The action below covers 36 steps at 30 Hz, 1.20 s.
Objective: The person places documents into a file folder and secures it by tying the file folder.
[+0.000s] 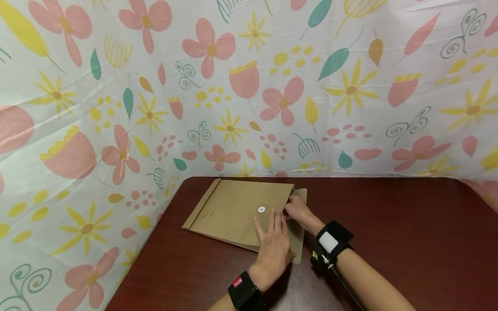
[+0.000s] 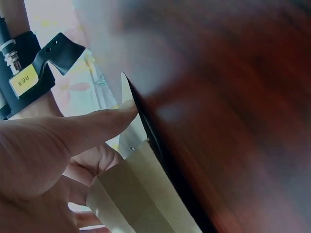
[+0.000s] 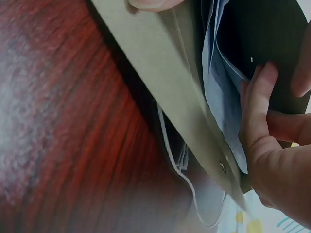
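A brown paper document envelope (image 1: 241, 203) with a white button (image 1: 261, 209) lies on the table, its open end to the right. My left hand (image 1: 273, 248) rests on it near the mouth, fingers straight; in the left wrist view its thumb (image 2: 104, 126) touches the flap (image 2: 132, 133). My right hand (image 1: 301, 211) reaches into the mouth. In the right wrist view, bluish-white sheets (image 3: 223, 92) stand inside, and the bent fingers of the right hand (image 3: 277, 160) touch their edge. Whether they pinch the sheets is not clear. The envelope hides some fingertips.
A thin white string (image 3: 187, 179) hangs from the flap over the dark red-brown table (image 1: 389, 242). Both wrists wear black straps (image 1: 246, 291), with a cable (image 1: 344, 285) on the right one. A flower-printed curtain (image 1: 249, 95) stands behind and left of the table.
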Each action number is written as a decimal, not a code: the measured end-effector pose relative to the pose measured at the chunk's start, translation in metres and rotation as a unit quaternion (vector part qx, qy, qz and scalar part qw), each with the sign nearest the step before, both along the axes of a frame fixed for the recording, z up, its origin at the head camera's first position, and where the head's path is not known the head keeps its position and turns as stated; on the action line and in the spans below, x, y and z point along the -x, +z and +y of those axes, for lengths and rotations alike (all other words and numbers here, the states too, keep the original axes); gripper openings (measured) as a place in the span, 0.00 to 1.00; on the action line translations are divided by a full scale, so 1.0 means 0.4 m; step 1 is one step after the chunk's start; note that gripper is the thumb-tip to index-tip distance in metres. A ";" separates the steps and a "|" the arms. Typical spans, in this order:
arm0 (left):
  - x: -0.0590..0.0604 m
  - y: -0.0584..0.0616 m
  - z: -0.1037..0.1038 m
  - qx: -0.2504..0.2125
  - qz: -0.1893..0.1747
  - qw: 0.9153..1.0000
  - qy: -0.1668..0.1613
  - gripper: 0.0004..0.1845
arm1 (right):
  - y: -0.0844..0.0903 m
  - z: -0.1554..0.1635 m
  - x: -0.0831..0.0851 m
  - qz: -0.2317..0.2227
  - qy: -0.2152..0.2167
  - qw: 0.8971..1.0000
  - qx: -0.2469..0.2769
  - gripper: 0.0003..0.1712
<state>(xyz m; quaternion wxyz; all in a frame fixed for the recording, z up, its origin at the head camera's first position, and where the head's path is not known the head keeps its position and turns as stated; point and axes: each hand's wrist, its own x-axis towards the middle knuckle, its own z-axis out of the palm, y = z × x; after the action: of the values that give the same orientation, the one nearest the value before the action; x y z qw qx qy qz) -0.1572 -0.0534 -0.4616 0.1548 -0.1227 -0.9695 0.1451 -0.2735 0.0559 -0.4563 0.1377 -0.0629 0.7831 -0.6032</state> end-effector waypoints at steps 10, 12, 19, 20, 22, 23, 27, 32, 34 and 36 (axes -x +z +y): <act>0.016 0.035 -0.008 -0.094 -0.056 0.990 -0.087 0.47 | 0.071 0.093 -0.040 0.030 -0.001 0.999 -0.028 0.23; 0.026 0.061 -0.016 -0.142 -0.066 0.981 -0.112 0.44 | 0.107 0.125 -0.061 0.055 -0.009 0.997 -0.044 0.21; 0.124 0.148 -0.085 -0.216 -0.077 0.963 -0.144 0.32 | 0.210 0.173 -0.158 0.142 -0.028 0.978 -0.151 0.16; 0.143 0.158 -0.098 -0.218 -0.084 0.961 -0.148 0.32 | 0.217 0.171 -0.174 0.153 -0.028 0.972 -0.173 0.15; 0.179 0.176 -0.122 -0.224 -0.108 0.956 -0.153 0.30 | 0.226 0.167 -0.207 0.168 -0.027 0.962 -0.213 0.15; 0.196 0.183 -0.133 -0.232 -0.121 0.952 -0.157 0.29 | 0.230 0.164 -0.222 0.171 -0.027 0.958 -0.228 0.16; 0.272 0.207 -0.176 -0.247 -0.154 0.939 -0.180 0.23 | 0.243 0.159 -0.275 0.170 -0.028 0.943 -0.284 0.18; 0.374 0.223 -0.229 -0.248 -0.147 0.938 -0.193 0.18 | 0.262 0.163 -0.331 0.179 -0.024 0.916 -0.359 0.24; 0.401 0.227 -0.246 -0.242 -0.160 0.940 -0.181 0.17 | 0.268 0.163 -0.350 0.176 -0.021 0.912 -0.370 0.26; 0.419 0.226 -0.257 -0.232 -0.179 0.941 -0.171 0.17 | 0.270 0.160 -0.372 0.177 -0.017 0.906 -0.385 0.27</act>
<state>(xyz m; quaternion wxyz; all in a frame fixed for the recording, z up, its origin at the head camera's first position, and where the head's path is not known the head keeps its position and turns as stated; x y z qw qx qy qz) -0.3249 -0.1562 -0.3713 0.0257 -0.2709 -0.9524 -0.1372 -0.1246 0.1199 -0.3484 -0.0002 -0.0972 0.9669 -0.2358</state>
